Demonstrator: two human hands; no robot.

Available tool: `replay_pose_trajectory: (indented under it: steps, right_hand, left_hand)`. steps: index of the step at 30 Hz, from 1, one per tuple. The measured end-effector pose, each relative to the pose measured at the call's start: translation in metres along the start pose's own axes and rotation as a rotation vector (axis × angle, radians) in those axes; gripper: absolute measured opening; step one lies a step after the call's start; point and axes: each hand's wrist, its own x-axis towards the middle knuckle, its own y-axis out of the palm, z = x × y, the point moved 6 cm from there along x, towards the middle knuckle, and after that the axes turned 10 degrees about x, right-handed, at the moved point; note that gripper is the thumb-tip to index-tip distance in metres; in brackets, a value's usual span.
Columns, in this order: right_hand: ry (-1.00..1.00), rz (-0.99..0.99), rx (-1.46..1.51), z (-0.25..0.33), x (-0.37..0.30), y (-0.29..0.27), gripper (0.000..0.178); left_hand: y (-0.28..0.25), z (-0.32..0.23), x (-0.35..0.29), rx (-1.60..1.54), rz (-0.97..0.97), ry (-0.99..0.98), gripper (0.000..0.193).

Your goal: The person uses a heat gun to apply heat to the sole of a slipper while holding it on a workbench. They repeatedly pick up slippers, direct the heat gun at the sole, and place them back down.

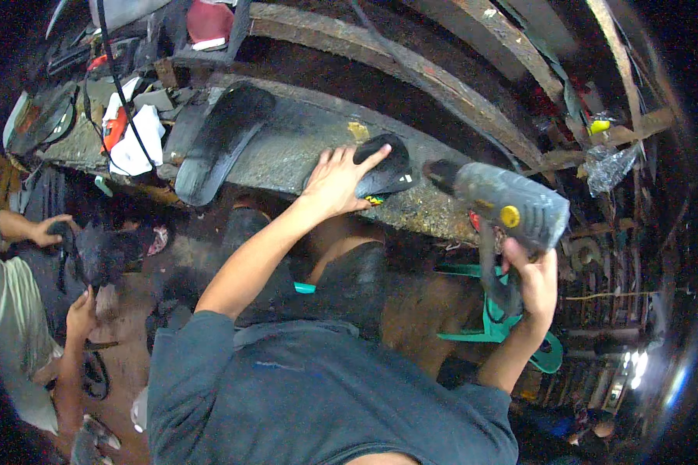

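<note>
My left hand (337, 182) grips a black sandal (388, 167) lying on the worn workbench (287, 128). Its index finger stretches across the top while the thumb sits at the near edge, beside a small patch of bright colours. In my right hand (533, 279) is a grey heat gun (512, 203) with a yellow round button. The gun is held level, its dark nozzle pointing left at the sandal, with a gap between them. Another long black sole-shaped piece (225, 143) rests on the bench further left.
At the left, another person's hands (81, 310) hold a black strap-like piece. White cloth and an orange tool (115, 128) lie on the bench's left end, with a dark cord hanging there. A green plastic stool (492, 322) stands below my right arm. Wooden beams (411, 58) run behind the bench.
</note>
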Motion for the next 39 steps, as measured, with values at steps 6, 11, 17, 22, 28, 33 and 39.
replay_pose_trajectory:
  steps: [6,11,17,22,28,33,39]
  right_hand:
    - [0.11,0.109,-0.01,-0.046,0.005,0.033,0.036]
    - [0.105,0.095,-0.062,-0.053,0.017,0.052,0.027]
    - [-0.092,-0.163,0.221,-0.046,0.002,0.048,0.024]
    - [-0.016,-0.165,0.183,-0.055,-0.02,0.04,0.022]
    - [0.038,-0.174,0.388,-0.089,-0.025,0.057,0.036]
    - [-0.008,-0.183,0.466,-0.097,-0.022,0.058,0.043]
    - [-0.053,-0.299,0.601,-0.102,-0.034,0.052,0.038]
  left_hand:
    - [-0.01,0.001,-0.022,0.032,-0.155,-0.162,0.136]
    - [-0.015,0.013,-0.021,-0.059,0.001,-0.256,0.124]
    - [-0.067,0.035,-0.06,-0.13,-0.204,-0.327,0.114]
    - [-0.109,0.092,-0.107,0.201,-0.401,-0.467,0.109]
    - [-0.1,0.116,-0.116,0.4,-0.117,-0.625,0.129]
    - [-0.149,0.082,-0.088,0.335,-0.201,-0.471,0.118]
    - [-0.264,0.084,0.038,0.521,-0.779,0.04,0.052]
